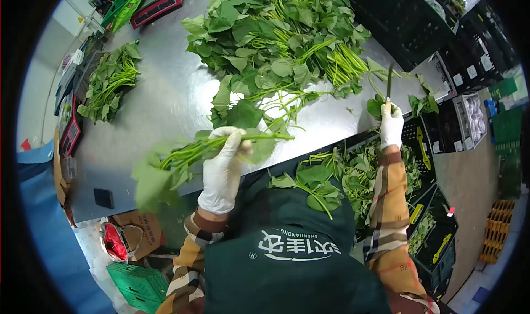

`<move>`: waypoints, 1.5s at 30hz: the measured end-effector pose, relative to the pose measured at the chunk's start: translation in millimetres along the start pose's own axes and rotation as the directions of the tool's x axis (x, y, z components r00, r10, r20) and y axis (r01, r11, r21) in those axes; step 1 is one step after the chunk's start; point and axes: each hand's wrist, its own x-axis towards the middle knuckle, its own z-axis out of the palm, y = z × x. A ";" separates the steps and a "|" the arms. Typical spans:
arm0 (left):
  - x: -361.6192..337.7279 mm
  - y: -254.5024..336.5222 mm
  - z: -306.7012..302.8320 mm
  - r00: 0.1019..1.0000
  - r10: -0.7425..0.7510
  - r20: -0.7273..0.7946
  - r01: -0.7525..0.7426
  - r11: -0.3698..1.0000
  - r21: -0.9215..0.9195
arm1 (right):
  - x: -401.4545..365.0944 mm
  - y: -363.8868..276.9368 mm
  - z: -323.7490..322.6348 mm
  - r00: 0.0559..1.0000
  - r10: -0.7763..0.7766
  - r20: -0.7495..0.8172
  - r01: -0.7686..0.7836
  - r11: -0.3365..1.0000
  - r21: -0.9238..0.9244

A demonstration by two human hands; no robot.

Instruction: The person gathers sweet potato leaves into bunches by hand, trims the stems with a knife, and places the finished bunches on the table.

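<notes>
White-gloved, my left hand [223, 167] is closed round a bunch of leafy green stems [185, 155], its leaves blurred to the left and stem ends pointing right. My right hand [391, 123], also gloved, grips a dark, narrow tool [390, 82] that points upward; whether it is a knife I cannot tell. Green leaves hang beside that hand. A large heap of leafy stems [276, 43] lies on the metal table [165, 109] beyond both hands. A smaller bunch [113, 82] rests at the table's left. Loose leaves [314, 187] lie on my dark apron [292, 225].
Red-edged scales [157, 7] stand at the back left. A dark phone-like object [103, 198] lies near the front-left edge. Black crates [403, 21] are at the right, and a crate of greens [359, 176] sits below the table edge. A green crate [138, 283] is lower left.
</notes>
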 end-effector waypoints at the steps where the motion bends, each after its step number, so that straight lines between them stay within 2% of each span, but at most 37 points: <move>1: 3.6 -6.2 5.8 1.000 0.005 0.000 -0.005 1.000 0.008 | -22.3 -16.1 -3.1 0.999 -0.044 -0.022 0.045 0.999 0.021; 3: 10.6 -20.0 18.4 0.999 0.015 0.033 -0.014 1.000 -0.021 | -66.7 -56.9 -3.1 0.992 0.067 0.109 -0.085 0.981 0.176; 5: 15.7 -32.5 32.8 1.000 -0.014 0.023 0.015 0.998 -0.055 | -116.9 -88.6 13.5 0.992 -0.016 0.126 -0.034 0.921 0.389; 7: 16.8 -45.1 45.1 0.997 -0.053 0.047 0.059 0.989 -0.134 | -153.7 -95.3 18.3 0.981 -0.073 0.181 0.043 0.986 0.163; 9: 14.7 -52.5 56.2 0.994 -0.109 0.001 0.109 0.986 -0.128 | -175.3 -100.1 23.7 0.893 -0.354 0.277 0.337 0.935 0.109; 11: 13.3 -58.2 63.7 0.989 -0.146 -0.020 0.142 0.979 -0.146 | -185.3 -106.1 36.2 0.897 -0.297 0.327 0.229 0.946 0.231; 12: 12.7 -60.2 66.5 0.986 -0.164 -0.031 0.157 0.975 -0.154 | -188.6 -109.4 36.2 0.910 -0.151 0.386 0.077 0.977 0.201; 15: 9.0 -63.2 72.8 0.982 -0.187 0.037 0.190 0.961 -0.199 | -190.9 -112.3 39.0 0.890 -0.042 0.454 -0.125 0.935 0.333; 16: 6.5 -63.1 72.7 0.981 -0.188 0.054 0.196 0.957 -0.214 | -190.3 -115.4 35.9 0.873 0.010 0.487 -0.166 0.947 0.277; 19: 4.3 -60.2 76.2 0.980 -0.192 0.061 0.200 0.963 -0.181 | -183.7 -113.1 30.3 0.890 -0.081 0.449 -0.021 0.976 0.217; 23: 1.3 -58.7 78.8 0.964 -0.253 0.082 0.265 0.941 -0.213 | -186.1 -113.1 25.7 0.910 -0.149 0.386 0.081 0.979 0.188; 25: -2.9 -52.9 79.1 0.957 -0.255 0.141 0.281 0.937 -0.210 | -178.4 -95.7 25.7 0.901 -0.302 0.311 0.258 0.950 0.175; 26: 2.7 -53.1 71.3 0.954 -0.215 0.208 0.274 0.909 -0.316 | -169.0 -89.2 23.2 0.952 -0.142 0.273 0.086 0.975 0.205; 27: 6.6 -41.5 69.3 0.977 -0.128 0.168 0.180 0.922 -0.344 | -156.2 -84.2 20.6 0.972 0.026 0.235 -0.085 0.967 0.242; 29: 6.3 0.2 72.5 0.998 -0.001 0.069 0.016 0.977 -0.213 | -119.8 -59.3 12.8 0.978 0.206 0.034 -0.203 0.902 0.381; 31: 9.7 19.4 66.0 0.972 0.211 0.106 -0.214 0.977 0.010 | -84.7 -33.1 4.6 0.985 0.169 -0.020 -0.155 0.940 0.305; 32: 14.4 20.1 54.7 0.955 0.263 0.139 -0.275 0.958 0.083 | -68.6 -27.1 5.8 0.991 0.129 -0.030 -0.120 0.970 0.213; 33: 15.0 19.0 45.0 0.941 0.267 0.206 -0.272 0.962 -0.002 | -49.0 -19.5 7.9 0.996 0.085 -0.039 -0.080 0.989 0.122; 34: 12.4 18.8 38.8 0.947 0.272 0.173 -0.271 0.962 -0.031 | -15.1 25.8 14.0 0.986 -0.159 -0.050 0.152 0.982 -0.115; 35: 8.5 19.0 34.2 0.951 0.276 0.140 -0.270 0.961 -0.062 | -9.5 11.1 17.4 0.910 -0.415 0.011 0.369 0.799 -0.475; 37: -0.4 21.0 25.4 0.968 0.221 0.121 -0.211 0.973 -0.090 | 6.4 -27.0 38.3 0.806 -0.592 -0.017 0.443 0.622 -0.646; 39: -5.4 20.4 21.7 0.983 0.160 0.094 -0.150 0.983 -0.107 | 19.1 -74.4 65.0 0.726 -0.686 0.045 0.596 0.596 -0.538; 40: -7.9 20.0 20.8 0.990 0.124 0.075 -0.115 0.987 -0.110 | 23.9 -92.3 79.4 0.681 -0.724 0.109 0.691 0.587 -0.421; 42: -12.2 20.4 26.9 0.999 0.046 -0.012 -0.047 0.990 -0.136 | 37.4 -111.7 115.8 0.589 -0.759 0.279 0.794 0.477 -0.377; 43: -12.8 21.0 26.8 0.999 0.035 0.035 -0.030 0.990 -0.135 | 41.6 -117.4 129.6 0.527 -0.789 0.316 0.842 0.433 -0.322; 45: -14.3 23.4 24.6 0.992 0.014 0.129 0.002 0.992 -0.128 | 49.8 -116.3 158.7 0.522 -0.796 0.308 0.825 0.378 -0.421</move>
